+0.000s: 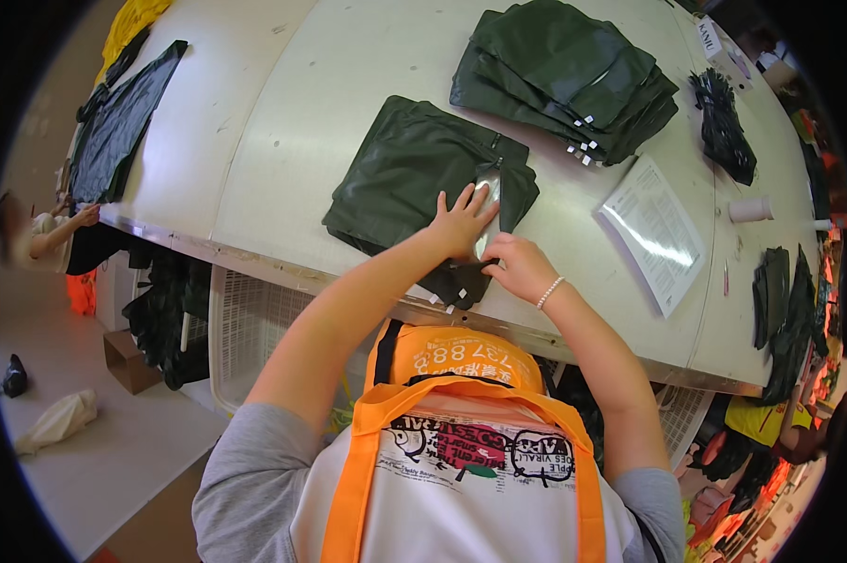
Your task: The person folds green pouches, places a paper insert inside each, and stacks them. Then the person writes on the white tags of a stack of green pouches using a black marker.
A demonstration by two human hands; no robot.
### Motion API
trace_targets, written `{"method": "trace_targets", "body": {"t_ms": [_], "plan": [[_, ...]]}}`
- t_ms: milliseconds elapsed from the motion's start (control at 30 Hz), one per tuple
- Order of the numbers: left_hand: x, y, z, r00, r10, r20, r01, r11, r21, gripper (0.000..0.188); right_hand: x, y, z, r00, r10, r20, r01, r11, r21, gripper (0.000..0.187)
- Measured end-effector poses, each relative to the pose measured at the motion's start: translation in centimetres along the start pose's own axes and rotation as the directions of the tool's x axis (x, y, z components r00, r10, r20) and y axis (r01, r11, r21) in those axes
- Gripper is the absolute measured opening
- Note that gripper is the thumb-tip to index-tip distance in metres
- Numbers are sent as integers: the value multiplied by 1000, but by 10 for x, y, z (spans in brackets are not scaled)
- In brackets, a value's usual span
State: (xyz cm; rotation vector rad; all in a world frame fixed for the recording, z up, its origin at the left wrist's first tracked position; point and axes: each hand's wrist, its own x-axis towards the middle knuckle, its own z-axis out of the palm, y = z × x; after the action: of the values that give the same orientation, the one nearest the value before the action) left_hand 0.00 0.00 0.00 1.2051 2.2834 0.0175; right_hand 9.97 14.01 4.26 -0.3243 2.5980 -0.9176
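A stack of folded dark green garments [386, 178] lies at the table's near edge, in front of me. My left hand [463, 225] rests flat on it with fingers spread, pressing beside and partly over a shiny clear strip [487, 188]. Close to the strip's lower end, my right hand [520, 267] is closed in a pinch at the stack's right edge. Its fingers hide what they hold. Small white tags [449, 309] show on a dark fabric part hanging toward the table edge, below my hands.
A larger pile of dark green garments [573, 66] lies farther back. To the right are a printed paper stack [656, 235], a bundle of black strips [724, 127] and a thread spool [750, 209]. A white plastic crate [254, 324] is under the table. Another person [53, 235] stands left.
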Motion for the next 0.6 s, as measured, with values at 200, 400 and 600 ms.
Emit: {"method": "trace_targets", "body": {"t_ms": [200,400,600], "plan": [[-9,-14,26,823,-16,-568,-131,968,-216,80,-10,-16,2,912,118,-392,23,941,337,15],[-29,-9,69,854,-183,-487,62,965,-253,64,-12,65,80,576,731,-365,-317,612,725,28],[-33,10,52,859,-170,-483,42,963,-265,53,-2,74,63,476,803,-359,-15,416,909,42]]}}
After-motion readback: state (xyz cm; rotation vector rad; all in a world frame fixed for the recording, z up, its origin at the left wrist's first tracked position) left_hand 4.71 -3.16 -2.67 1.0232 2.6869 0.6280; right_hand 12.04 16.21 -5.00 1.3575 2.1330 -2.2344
